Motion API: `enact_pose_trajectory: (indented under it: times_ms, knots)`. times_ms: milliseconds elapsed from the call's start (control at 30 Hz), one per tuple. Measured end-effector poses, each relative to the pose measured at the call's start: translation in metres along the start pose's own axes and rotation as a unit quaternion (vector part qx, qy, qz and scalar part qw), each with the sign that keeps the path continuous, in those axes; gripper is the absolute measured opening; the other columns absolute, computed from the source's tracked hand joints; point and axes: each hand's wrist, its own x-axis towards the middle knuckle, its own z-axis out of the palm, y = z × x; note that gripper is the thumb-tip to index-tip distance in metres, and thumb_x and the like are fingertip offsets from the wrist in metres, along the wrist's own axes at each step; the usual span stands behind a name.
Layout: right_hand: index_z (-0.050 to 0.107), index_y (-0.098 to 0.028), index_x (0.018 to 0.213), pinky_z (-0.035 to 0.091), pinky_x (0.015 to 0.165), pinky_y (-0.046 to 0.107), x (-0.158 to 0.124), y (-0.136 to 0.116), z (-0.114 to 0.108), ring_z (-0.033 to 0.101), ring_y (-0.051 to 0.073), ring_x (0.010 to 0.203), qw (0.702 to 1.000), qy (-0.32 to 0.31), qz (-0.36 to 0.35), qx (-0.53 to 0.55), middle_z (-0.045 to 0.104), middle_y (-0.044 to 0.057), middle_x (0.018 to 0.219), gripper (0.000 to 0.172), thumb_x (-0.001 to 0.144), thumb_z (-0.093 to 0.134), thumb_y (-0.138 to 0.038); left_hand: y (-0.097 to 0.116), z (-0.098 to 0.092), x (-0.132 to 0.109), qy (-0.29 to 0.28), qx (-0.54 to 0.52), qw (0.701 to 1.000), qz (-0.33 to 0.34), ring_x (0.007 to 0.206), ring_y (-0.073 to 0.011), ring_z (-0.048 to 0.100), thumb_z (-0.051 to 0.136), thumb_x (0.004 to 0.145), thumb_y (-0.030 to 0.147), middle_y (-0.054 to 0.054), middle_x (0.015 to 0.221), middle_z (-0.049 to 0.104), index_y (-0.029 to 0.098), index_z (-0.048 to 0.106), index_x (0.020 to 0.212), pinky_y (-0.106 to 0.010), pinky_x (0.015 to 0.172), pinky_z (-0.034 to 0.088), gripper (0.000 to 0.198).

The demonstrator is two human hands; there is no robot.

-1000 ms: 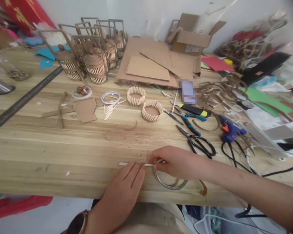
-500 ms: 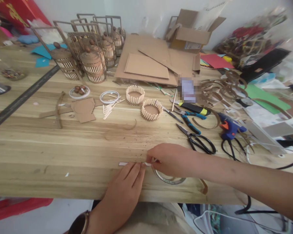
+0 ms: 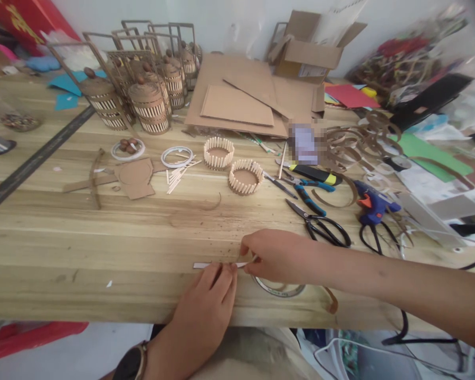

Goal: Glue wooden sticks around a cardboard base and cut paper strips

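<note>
On the wooden table in front of me lies a narrow white-faced strip (image 3: pixel 200 265), flat, with its left end showing. My left hand (image 3: pixel 208 298) presses it down with fingertips close together; the thumb is hidden. Just to the right, my right hand (image 3: pixel 273 257) has thumb and fingers closed on a thin roll of tape (image 3: pixel 284 293), whose ring with printed edge shows below the palm. A short piece of white tape spans the small gap between the two hands. Beside the roll a curled brown strip (image 3: pixel 331 301) reaches toward the table edge.
Black-handled scissors (image 3: pixel 328 230), blue-handled pliers (image 3: pixel 311 200) and a blue glue gun (image 3: pixel 376 205) lie to the right. Two rings of wooden pegs (image 3: pixel 245 177) stand ahead. Farther back are cardboard sheets (image 3: pixel 237 105) and several lidded baskets with tall handles (image 3: pixel 148 105).
My right hand and the tape roll have shifted slightly to the right, with a little more tape between the hands. My left hand stays pressed on the strip.
</note>
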Motion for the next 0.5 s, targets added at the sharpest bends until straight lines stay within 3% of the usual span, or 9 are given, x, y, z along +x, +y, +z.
enact_pose_trajectory:
  times_ms: [267,500]
  knots:
    - [0.076,-0.016,0.084,0.035,0.053,0.026,-0.003,0.014,0.005,0.064,0.02,0.069,0.999,-0.018,0.008,0.03,0.075,0.009,0.08,0.027,0.085,0.051,-0.028,0.001,-0.001,0.001,0.029,0.01,1.0,-0.007,0.101,-0.0257,0.063,0.041,0.09,0.006,-0.016,0.112,0.069,0.003,0.059,0.124,-0.038,0.088,0.052,0.039]
    - [0.072,-0.016,0.081,0.036,0.045,0.022,0.004,0.028,0.009,0.057,0.013,0.051,0.983,-0.078,0.021,0.165,0.072,0.003,0.066,0.022,0.078,0.053,-0.026,0.002,0.0,0.001,0.03,0.013,0.999,-0.012,0.1,-0.0254,0.063,0.042,0.089,0.005,-0.015,0.112,0.069,0.003,0.058,0.124,-0.038,0.088,0.052,0.039]
